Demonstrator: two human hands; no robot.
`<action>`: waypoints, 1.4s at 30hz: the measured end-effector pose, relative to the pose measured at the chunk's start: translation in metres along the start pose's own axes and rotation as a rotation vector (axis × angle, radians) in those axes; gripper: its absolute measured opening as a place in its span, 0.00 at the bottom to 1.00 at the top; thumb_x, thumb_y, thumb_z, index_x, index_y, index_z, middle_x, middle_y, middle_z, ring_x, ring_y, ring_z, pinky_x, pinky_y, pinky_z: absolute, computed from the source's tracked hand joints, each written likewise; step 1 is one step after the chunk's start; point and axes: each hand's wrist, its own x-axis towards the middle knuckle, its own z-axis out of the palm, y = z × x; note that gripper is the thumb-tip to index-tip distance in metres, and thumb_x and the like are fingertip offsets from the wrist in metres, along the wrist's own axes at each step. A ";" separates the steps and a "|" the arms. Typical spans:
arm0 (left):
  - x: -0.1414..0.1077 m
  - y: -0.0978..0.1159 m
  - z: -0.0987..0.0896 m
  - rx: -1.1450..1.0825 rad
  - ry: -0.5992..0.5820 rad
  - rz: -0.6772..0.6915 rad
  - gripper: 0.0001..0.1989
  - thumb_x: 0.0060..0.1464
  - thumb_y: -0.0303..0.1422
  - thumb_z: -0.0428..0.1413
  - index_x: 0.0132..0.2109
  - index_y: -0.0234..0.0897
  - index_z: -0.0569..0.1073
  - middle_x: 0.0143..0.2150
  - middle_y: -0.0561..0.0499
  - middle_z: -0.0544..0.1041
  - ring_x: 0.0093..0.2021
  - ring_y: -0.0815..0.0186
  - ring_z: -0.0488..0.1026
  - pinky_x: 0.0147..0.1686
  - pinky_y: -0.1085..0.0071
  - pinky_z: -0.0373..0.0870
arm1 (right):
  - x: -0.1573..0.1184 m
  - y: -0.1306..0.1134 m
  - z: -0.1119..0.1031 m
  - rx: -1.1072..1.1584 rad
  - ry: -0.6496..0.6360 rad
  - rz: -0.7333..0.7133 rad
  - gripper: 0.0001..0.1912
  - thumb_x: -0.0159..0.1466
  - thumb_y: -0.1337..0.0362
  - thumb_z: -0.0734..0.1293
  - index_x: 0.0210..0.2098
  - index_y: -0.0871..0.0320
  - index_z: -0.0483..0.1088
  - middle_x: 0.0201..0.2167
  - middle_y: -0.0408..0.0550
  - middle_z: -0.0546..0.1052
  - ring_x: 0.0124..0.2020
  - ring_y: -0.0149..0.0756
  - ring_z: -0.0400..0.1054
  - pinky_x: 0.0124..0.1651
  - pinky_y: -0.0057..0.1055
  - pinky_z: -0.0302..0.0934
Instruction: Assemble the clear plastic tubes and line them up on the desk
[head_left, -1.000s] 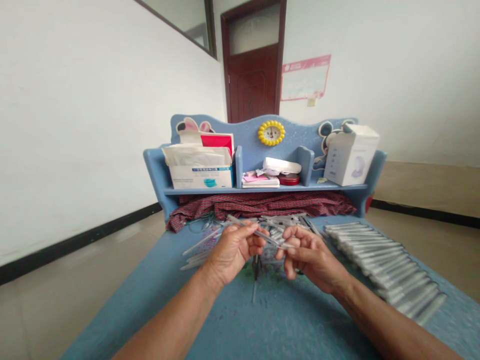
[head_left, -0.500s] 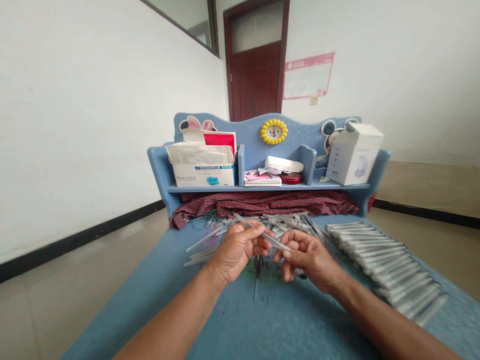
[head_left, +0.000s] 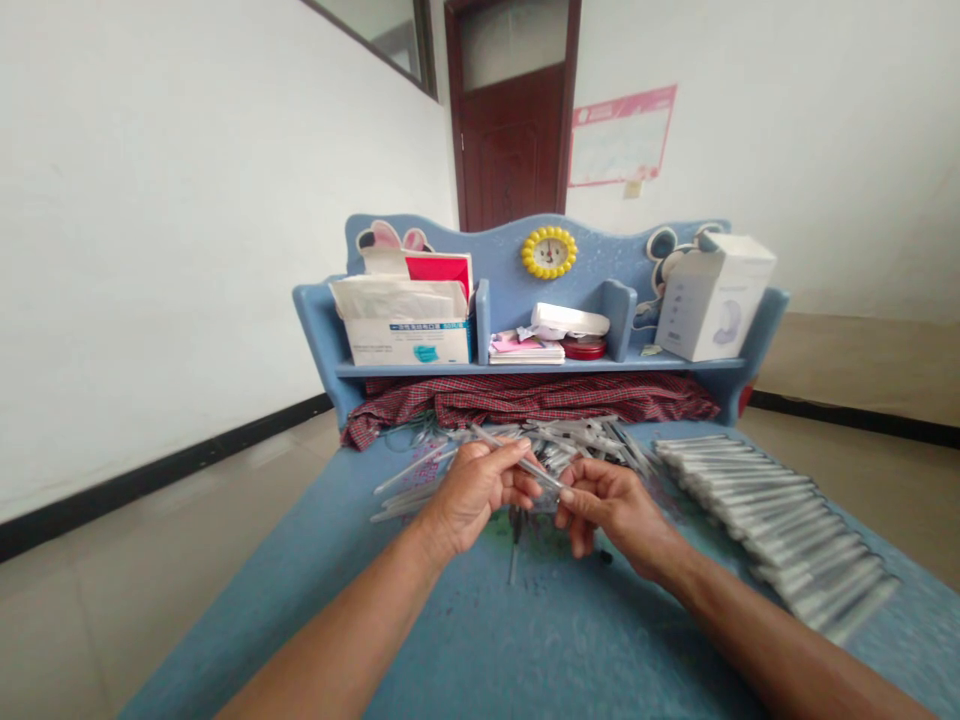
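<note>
One slim, clear plastic pen (head_left: 546, 479) slants above one scuffed blue table (head_left: 480, 640), the left hand (head_left: 476, 490) pinching its middle, the right hand (head_left: 604, 500) gripping its near end. Many straight, tubular pens (head_left: 772, 530) lie side by side at the right; one loose heap (head_left: 577, 437) lies beyond the hands.

Our left forearm (head_left: 345, 620) rises from the bottom edge and our right forearm (head_left: 765, 620) from the lower right, both bare and slanting inward and away from us. Our left hand (head_left: 478, 492) grips in a pinch, its thumb (head_left: 513, 455) stretched toward the right, the other fingers curled below. Our right hand (head_left: 611, 508) faces it, near but apart, thumb and forefinger drawn together, the remaining fingers bent downward. Both wrists look almost straight.
</note>
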 end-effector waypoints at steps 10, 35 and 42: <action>-0.002 0.001 0.004 0.065 0.040 0.024 0.12 0.48 0.37 0.55 0.29 0.31 0.68 0.18 0.53 0.70 0.10 0.76 0.61 0.10 0.80 0.54 | -0.004 -0.003 0.006 -0.095 0.079 -0.122 0.13 0.56 0.56 0.65 0.29 0.60 0.61 0.18 0.39 0.70 0.13 0.26 0.63 0.16 0.22 0.57; -0.005 0.000 0.017 0.048 0.078 0.141 0.10 0.48 0.35 0.54 0.28 0.31 0.67 0.19 0.53 0.71 0.12 0.73 0.63 0.11 0.78 0.57 | -0.002 -0.013 0.004 -0.011 0.073 -0.120 0.12 0.56 0.58 0.65 0.31 0.59 0.60 0.18 0.38 0.70 0.11 0.27 0.64 0.14 0.22 0.57; -0.003 0.003 0.012 0.146 0.100 0.127 0.13 0.48 0.39 0.54 0.27 0.31 0.68 0.18 0.53 0.70 0.11 0.75 0.62 0.11 0.80 0.55 | 0.000 -0.008 -0.007 -0.344 0.107 -0.280 0.12 0.57 0.57 0.64 0.34 0.60 0.65 0.19 0.39 0.67 0.16 0.25 0.63 0.18 0.22 0.57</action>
